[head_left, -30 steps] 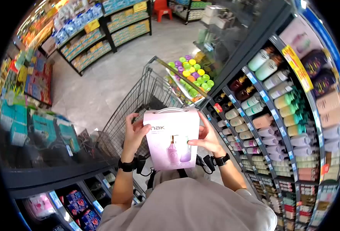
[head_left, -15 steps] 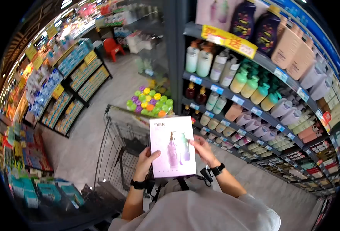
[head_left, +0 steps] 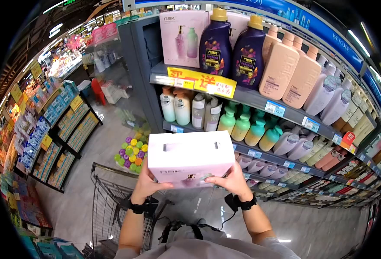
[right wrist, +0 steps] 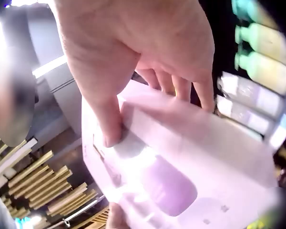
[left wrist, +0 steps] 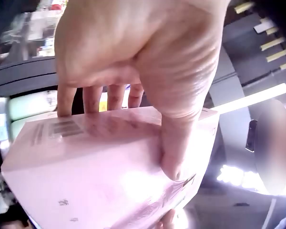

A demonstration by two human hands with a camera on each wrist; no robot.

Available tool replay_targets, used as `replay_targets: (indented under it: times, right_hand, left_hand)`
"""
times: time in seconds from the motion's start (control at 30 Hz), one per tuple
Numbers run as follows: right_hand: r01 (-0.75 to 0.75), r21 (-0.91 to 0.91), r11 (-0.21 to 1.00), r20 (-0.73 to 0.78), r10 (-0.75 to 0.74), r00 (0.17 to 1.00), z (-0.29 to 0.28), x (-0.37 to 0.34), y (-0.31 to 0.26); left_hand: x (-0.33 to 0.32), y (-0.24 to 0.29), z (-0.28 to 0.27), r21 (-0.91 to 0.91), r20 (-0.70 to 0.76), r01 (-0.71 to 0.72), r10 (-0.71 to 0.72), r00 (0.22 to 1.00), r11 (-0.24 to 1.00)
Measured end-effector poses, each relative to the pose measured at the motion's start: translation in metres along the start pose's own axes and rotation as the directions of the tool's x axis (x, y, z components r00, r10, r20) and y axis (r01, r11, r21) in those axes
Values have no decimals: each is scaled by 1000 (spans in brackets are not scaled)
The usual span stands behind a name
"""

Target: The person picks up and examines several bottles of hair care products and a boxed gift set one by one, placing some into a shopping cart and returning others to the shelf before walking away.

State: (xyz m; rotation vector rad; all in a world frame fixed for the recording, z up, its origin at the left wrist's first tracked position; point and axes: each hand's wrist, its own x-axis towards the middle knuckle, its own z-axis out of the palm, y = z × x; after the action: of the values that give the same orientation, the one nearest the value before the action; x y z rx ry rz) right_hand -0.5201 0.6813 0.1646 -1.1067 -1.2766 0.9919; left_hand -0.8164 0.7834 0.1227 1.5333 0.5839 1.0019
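Observation:
A pale pink gift box with a printed pump bottle is held between both hands in front of the body. Its white top, with two slots, faces up in the head view. My left hand grips the left side, thumb on the front face and fingers behind. On the opposite side my right hand grips it the same way, thumb near the printed bottle. In the left wrist view the fingers reach over the far edge of the box. The right wrist view shows a lilac printed bottle on its front.
Ahead, a shelf carries shampoo-style bottles and a similar pink box, beside dark purple bottles. A yellow promotion sign hangs on its edge. A shopping cart stands at lower left, near colourful round-lidded containers.
The head view has swung right toward the bottle shelf. The box has tipped from showing its front to showing its top. Both hands keep hold of it.

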Motion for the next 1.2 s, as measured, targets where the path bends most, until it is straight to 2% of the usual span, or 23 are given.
replay_targets:
  times: [0.03, 0.07, 0.1, 0.13, 0.17, 0.2, 0.27, 0.3, 0.4, 0.43, 0.5, 0.53, 0.57, 0.63, 0.67, 0.7, 0.77, 0.9, 0.97, 1.0, 1.03, 1.1, 1.2]
  right_hand:
    - [1, -196, 981, 17, 3, 1000, -7, 10, -13]
    - [225, -347, 910, 19, -233, 972, -10, 21, -30]
    - [241, -401, 884, -12, -268, 963, -10, 28, -39]
    - [361, -349, 865, -4, -387, 922, -10, 43, -41]
    - [476, -299, 827, -4, -500, 866, -10, 58, -42]
    - [478, -317, 819, -12, -507, 862, -10, 70, -48]
    - [516, -376, 769, 7, -555, 832, -8, 90, -61]
    - [568, -334, 752, 0, -602, 798, -3, 101, -68]
    - [622, -483, 616, 30, -699, 715, -11, 153, -71]
    - [622, -500, 603, 32, -705, 709, -9, 167, -78]
    - [625, -413, 662, -83, -711, 699, -2, 196, -90]
    - [681, -549, 484, -16, -821, 571, 3, 206, -105]
    - [662, -661, 352, 30, -870, 493, 14, 208, -124]
    - [514, -740, 433, -49, -798, 601, 29, 216, -139]
    - [547, -724, 420, -48, -822, 568, 32, 227, -142]
    - [551, -724, 416, -49, -827, 560, 39, 231, -150]
    - [571, -709, 414, -59, -842, 537, 52, 240, -160]
    - [536, -732, 421, -66, -827, 559, 52, 264, -160]
    - [494, -705, 508, -93, -758, 646, 52, 272, -161]
    - [481, -719, 502, -95, -757, 647, 52, 274, -162]
    - [480, -722, 497, -90, -756, 648, 53, 277, -162]
    - [455, -636, 624, -160, -683, 712, 53, 282, -158]
    - [415, -599, 685, -221, -639, 737, 49, 289, -148]
  left_hand:
    - [11, 9, -7, 183, -11, 23, -21, 1000, 983]
    - [22, 17, -10, 172, -32, 20, -15, 999, 985]
    - [36, 23, -14, 160, -52, 16, -7, 999, 987]
    - [58, 32, -22, 276, 7, -206, 212, 977, 939]
    - [81, 41, -30, 367, 90, -418, 416, 905, 831]
    - [95, 60, -27, 379, 65, -470, 484, 873, 797]
    - [141, 53, -56, 239, 53, -485, 488, 871, 841]
    - [165, 60, -68, 335, 67, -568, 583, 810, 751]
    - [211, 81, -88, 590, 126, -690, 795, 593, 420]
    - [214, 100, -85, 606, 116, -688, 812, 572, 398]
    - [221, 131, -77, 126, -87, -600, 611, 787, 790]
    - [243, 107, -92, -255, -102, -575, 569, 816, 778]
    - [283, 42, -141, 609, 18, -652, 814, 581, 452]
    - [288, 85, -105, 806, -98, -505, 910, 403, 310]
    - [293, 95, -95, 546, -286, -616, 818, 500, 568]
    - [298, 99, -90, 481, -351, -657, 814, 463, 581]
    - [304, 109, -87, 337, -428, -672, 743, 515, 659]
    - [314, 118, -79, 225, -525, -736, 716, 461, 639]
    - [323, 108, -85, 312, -451, -683, 736, 506, 661]
    - [330, 104, -86, 265, -423, -727, 754, 503, 634]
    - [332, 100, -85, 255, -428, -671, 704, 567, 696]
    - [337, 93, -81, 301, -413, -619, 684, 602, 726]
    - [340, 83, -74, 323, -421, -633, 706, 570, 704]
